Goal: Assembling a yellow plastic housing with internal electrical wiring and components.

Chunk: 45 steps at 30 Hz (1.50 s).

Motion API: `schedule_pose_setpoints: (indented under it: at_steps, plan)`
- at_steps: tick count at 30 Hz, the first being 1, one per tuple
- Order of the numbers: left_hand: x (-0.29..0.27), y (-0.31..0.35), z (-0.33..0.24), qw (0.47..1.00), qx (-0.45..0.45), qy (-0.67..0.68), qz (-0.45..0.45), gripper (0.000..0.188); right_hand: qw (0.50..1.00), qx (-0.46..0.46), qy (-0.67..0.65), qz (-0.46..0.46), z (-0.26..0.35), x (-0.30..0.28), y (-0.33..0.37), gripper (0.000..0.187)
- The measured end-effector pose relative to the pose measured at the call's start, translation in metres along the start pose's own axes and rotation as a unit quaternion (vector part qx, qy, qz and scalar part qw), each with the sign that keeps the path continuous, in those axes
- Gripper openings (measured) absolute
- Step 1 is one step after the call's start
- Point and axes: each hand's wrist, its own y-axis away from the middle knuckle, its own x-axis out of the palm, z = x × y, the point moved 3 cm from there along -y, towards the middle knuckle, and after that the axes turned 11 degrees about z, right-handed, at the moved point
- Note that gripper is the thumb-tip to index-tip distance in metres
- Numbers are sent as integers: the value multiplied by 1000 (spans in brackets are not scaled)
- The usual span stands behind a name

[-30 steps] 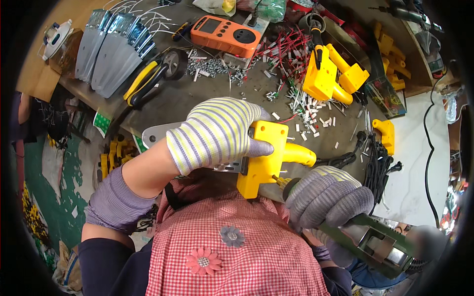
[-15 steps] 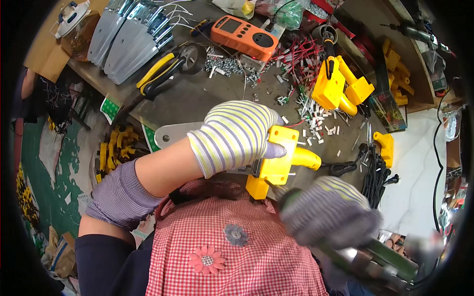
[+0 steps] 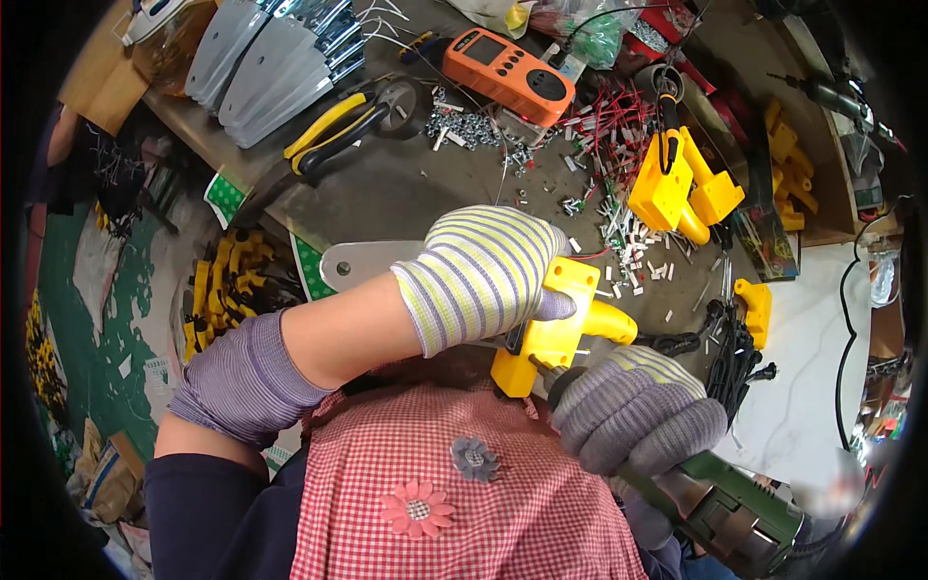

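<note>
We see a grey workbench (image 3: 406,184), then our red checked apron (image 3: 387,435); next a green drill (image 3: 744,512), our right hand (image 3: 643,406) curled round its front; our left hand (image 3: 488,271) pinches a yellow plastic handle (image 3: 551,340), thumb across its face, just beyond the apron; farther off lies an orange meter (image 3: 507,77); the drill bit (image 3: 544,366) points at the handle, contact unclear to us

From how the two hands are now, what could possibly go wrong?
The bit of the green power tool might slip across the yellow housing, towards the left hand that grips it.

The right hand is wrapped around the tool's front, close behind the bit; if it spins, the knitted glove might catch.
</note>
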Motion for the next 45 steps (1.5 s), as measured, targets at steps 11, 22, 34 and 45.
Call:
schedule_pose_setpoints:
  at_steps: [11, 22, 34, 45]
  plan:
    - [9, 5, -2, 999, 40, -11, -17, 59, 966, 96, 76, -229, 15, -1, 3, 24]
    - [18, 18, -13, 998, 51, 33, 0, 53, 993, 71, 91, 36, 3, -23, -11, 56]
    - [10, 15, -16, 998, 24, 32, 38, 54, 966, 90, 181, -164, 5, -5, -7, 52]
    - [22, 15, -6, 994, 83, 56, -42, 50, 955, 99, 180, -213, 29, -33, 14, 42]
